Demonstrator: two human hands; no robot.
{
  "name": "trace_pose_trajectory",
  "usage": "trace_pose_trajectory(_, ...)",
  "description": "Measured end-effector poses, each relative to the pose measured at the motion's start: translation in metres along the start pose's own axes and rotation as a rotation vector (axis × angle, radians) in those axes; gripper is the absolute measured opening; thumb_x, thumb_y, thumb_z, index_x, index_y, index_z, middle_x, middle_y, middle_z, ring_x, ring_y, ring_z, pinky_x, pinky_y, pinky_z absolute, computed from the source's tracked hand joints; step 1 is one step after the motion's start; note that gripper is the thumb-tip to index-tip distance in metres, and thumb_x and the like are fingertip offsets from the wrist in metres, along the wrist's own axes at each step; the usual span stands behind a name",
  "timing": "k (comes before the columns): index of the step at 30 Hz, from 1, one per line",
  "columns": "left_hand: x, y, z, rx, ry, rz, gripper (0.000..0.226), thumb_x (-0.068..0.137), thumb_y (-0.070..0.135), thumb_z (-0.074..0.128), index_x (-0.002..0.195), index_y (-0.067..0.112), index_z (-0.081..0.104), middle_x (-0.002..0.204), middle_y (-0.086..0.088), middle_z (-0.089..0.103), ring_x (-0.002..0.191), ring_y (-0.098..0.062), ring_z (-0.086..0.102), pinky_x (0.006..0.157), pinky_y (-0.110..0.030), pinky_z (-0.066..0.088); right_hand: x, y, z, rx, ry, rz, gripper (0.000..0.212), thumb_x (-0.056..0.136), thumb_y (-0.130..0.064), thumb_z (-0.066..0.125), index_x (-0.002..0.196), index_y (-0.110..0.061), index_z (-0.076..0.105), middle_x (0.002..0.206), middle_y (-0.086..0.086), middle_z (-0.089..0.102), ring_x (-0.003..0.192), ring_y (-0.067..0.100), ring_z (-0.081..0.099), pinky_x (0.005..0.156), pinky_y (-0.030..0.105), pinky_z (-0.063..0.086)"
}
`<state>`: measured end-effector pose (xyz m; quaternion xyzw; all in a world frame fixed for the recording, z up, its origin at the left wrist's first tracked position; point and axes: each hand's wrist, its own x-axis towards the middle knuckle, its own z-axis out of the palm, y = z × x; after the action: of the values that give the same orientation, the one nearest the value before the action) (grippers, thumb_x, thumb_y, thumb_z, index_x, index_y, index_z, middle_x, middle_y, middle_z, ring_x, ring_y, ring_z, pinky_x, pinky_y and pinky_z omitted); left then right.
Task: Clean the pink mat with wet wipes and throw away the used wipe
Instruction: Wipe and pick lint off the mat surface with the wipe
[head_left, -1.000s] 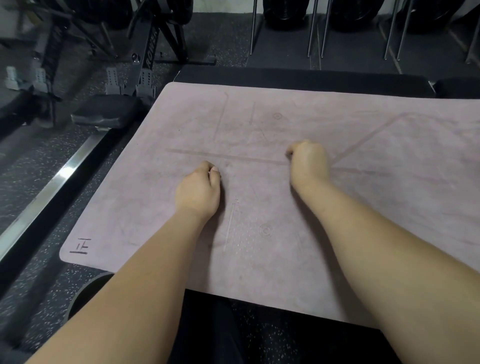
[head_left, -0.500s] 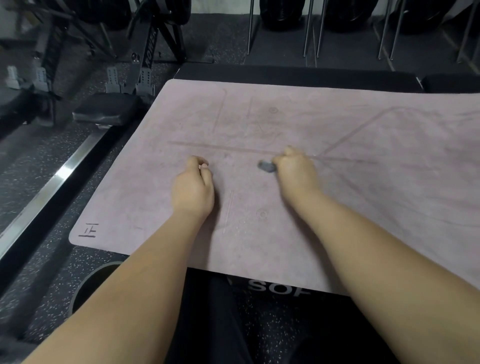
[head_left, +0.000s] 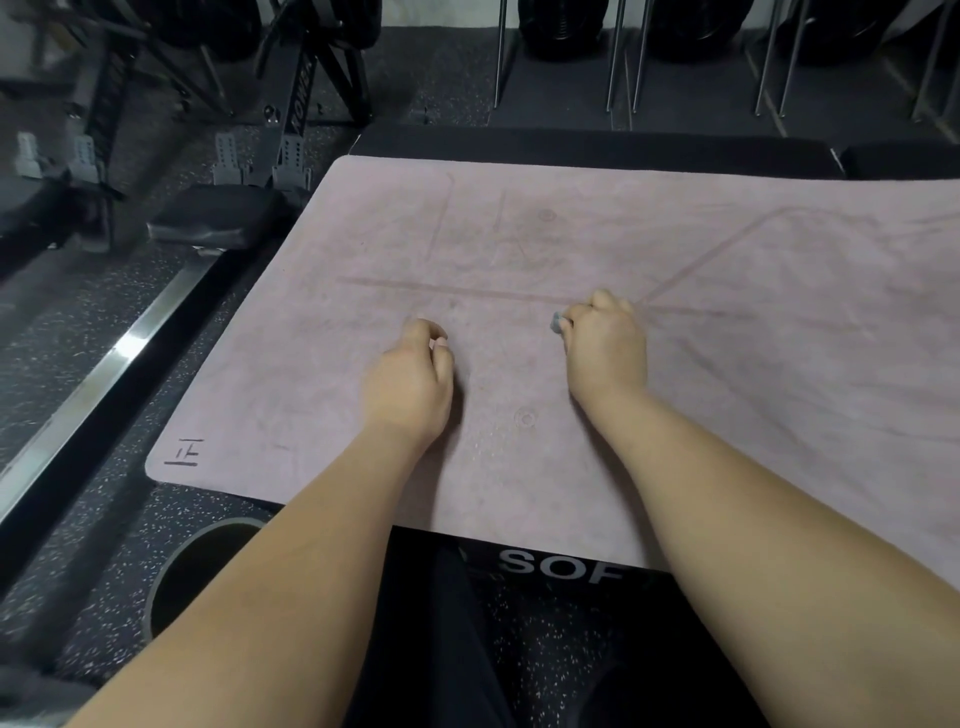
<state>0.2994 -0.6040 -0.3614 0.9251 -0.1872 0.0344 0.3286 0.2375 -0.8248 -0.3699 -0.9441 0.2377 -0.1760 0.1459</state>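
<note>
Broad dusty-pink rubber mat lies flat on speckled floor. Right hand curled round small grey crumpled wet wipe, low over mat middle. Left hand fisted, nothing seen in it, resting on mat. Best: open wad out, long overlapping strokes, left hand bracing. Round grey-rimmed tub, likely bin, beside near corner: contents too dark to tell.

Right hand slightly nearer, grey wipe newly visible at its fingertips.
</note>
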Motion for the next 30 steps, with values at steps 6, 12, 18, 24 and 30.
trace_pose_trajectory(6,-0.005,0.001,0.001,-0.044,0.053,-0.015,0.031,0.099,0.037,0.033,0.11,0.023,0.058,0.082,-0.007,0.07,0.078,-0.036,0.063,0.07,-0.045,0.05,-0.061,-0.082,0.01,0.017,-0.18,-0.382,0.01,0.073,-0.019,0.076,0.079,-0.014,0.071,0.082,0.007,0.059,0.08,0.03,0.058,0.063,0.036,0.046)
trace_pose_trajectory(12,-0.006,0.004,0.0,-0.049,0.063,-0.073,0.017,0.103,0.022,0.043,0.106,0.021,0.06,0.085,-0.006,0.07,0.081,-0.034,0.063,0.072,-0.042,0.048,-0.053,-0.052,-0.002,0.03,-0.129,-0.5,0.018,0.085,-0.028,0.064,0.085,-0.012,0.072,0.085,0.01,0.053,0.086,0.033,0.055,0.063,0.041,0.048)
trace_pose_trajectory(18,-0.01,0.022,0.013,0.063,-0.029,0.119,0.019,0.098,0.023,0.051,0.106,0.015,0.066,0.104,-0.01,0.07,0.096,-0.036,0.063,0.081,-0.043,0.049,-0.015,0.046,-0.046,-0.144,-0.103,-0.203,0.007,0.082,-0.014,0.07,0.087,-0.011,0.071,0.093,0.016,0.06,0.089,0.036,0.06,0.071,0.036,0.049)
trace_pose_trajectory(24,-0.022,0.025,0.029,0.22,-0.091,0.31,0.02,0.089,0.028,0.052,0.101,0.019,0.065,0.107,-0.004,0.064,0.099,-0.033,0.057,0.082,-0.046,0.049,-0.013,0.103,-0.053,-0.254,0.048,0.041,0.015,0.09,-0.005,0.054,0.099,-0.008,0.066,0.099,0.018,0.057,0.089,0.038,0.059,0.071,0.039,0.047)
trace_pose_trajectory(30,-0.026,0.028,0.033,0.282,-0.077,0.3,0.021,0.091,0.029,0.056,0.105,0.02,0.07,0.111,0.001,0.065,0.1,-0.028,0.056,0.08,-0.043,0.049,-0.027,0.079,-0.032,-0.132,0.055,0.2,0.024,0.095,-0.019,0.056,0.087,-0.001,0.069,0.1,0.018,0.056,0.102,0.037,0.049,0.077,0.042,0.045)
